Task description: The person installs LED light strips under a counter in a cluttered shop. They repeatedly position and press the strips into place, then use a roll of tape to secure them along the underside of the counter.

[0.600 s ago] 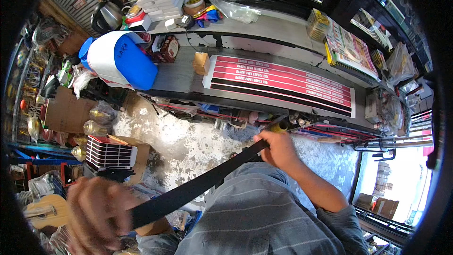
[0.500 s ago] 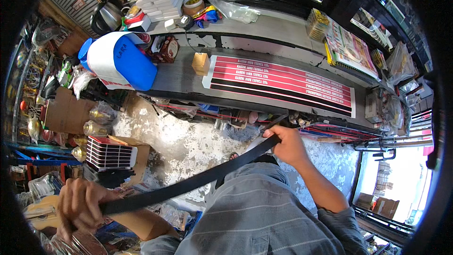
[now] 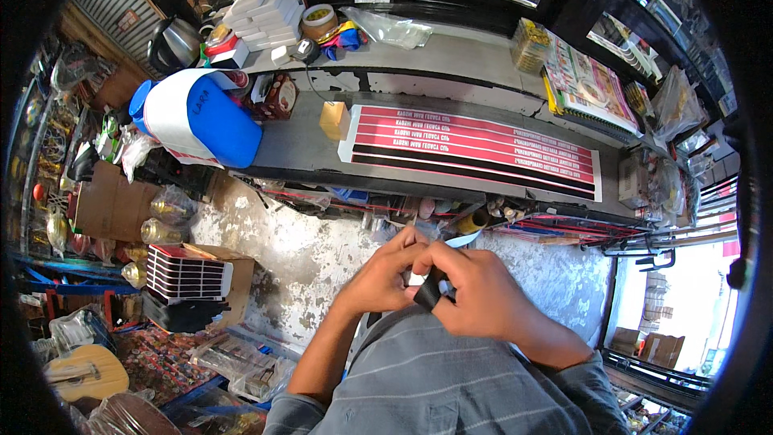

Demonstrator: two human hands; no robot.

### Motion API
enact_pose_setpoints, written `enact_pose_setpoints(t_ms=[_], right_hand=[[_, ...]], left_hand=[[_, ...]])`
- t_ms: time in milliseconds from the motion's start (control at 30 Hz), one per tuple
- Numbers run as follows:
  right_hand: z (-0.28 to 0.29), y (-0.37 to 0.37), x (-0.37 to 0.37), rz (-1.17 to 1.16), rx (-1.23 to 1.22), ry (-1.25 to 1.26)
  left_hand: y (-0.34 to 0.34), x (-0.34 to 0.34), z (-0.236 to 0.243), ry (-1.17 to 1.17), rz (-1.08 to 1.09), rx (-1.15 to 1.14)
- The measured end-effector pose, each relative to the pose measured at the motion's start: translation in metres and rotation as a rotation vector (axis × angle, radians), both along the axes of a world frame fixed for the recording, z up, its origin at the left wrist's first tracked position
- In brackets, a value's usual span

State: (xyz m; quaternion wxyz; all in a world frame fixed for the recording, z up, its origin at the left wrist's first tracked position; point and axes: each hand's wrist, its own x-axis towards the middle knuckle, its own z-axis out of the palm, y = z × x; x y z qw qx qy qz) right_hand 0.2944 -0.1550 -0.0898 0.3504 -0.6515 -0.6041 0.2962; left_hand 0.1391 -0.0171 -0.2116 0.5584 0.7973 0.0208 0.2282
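Far left, shelves [image 3: 48,153] crowded with small goods run down the edge of the view, and a wooden guitar body [image 3: 80,370] lies on the floor near the bottom corner. Beside it stands a cardboard box [image 3: 189,278] with a red-and-white striped sheet on top, next to some clear bottles [image 3: 165,217]. Above these, a blue and white drum [image 3: 197,117] lies on its side at the left end of the bench [image 3: 306,149]. A stack of white boxes [image 3: 262,8] and a roll of tape [image 3: 320,20] sit on the upper shelf behind it, and a small yellow block [image 3: 334,119] stands on the bench.

In the middle, both hands meet in front of the grey striped shirt [image 3: 451,387]. The left hand [image 3: 378,278] is curled, fingertips pinching one end of a black strip [image 3: 429,290]. The right hand [image 3: 475,294] is closed around the same strip, touching the left hand, so only a short dark piece shows between the fingers. A pale blue sliver shows just above the knuckles; what it is cannot be told.

Right of centre, a long sheet of red, white and black strips [image 3: 483,149] lies flat on the bench. Farther right, a stack of printed booklets [image 3: 584,89] rests on the upper shelf, and plastic bags [image 3: 676,105] hang near the edge.
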Motion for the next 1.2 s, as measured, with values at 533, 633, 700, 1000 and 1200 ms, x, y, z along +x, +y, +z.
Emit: enact_pose_setpoints(t_ms=[533, 633, 700, 1000, 1200], right_hand=[[0.017, -0.037, 0.126, -0.413, 0.099, 0.294], [-0.004, -0.043, 0.157, -0.436, 0.072, 0.289], [-0.02, -0.056, 0.178, -0.405, -0.056, 0.15], [-0.103, -0.124, 0.246, -0.572, -0.317, 0.21], [-0.141, -0.17, 0.292, -0.681, -0.38, 0.147]], left_hand=[[0.002, 0.11, 0.041, 0.142, -0.201, -0.205], [0.012, 0.121, 0.041, 0.412, -0.284, -0.421], [0.015, 0.136, 0.032, 0.536, -0.314, -0.516], [0.01, 0.2, -0.012, 0.821, -0.102, -0.416], [0.085, 0.276, 0.063, 0.548, 0.484, -0.426]])
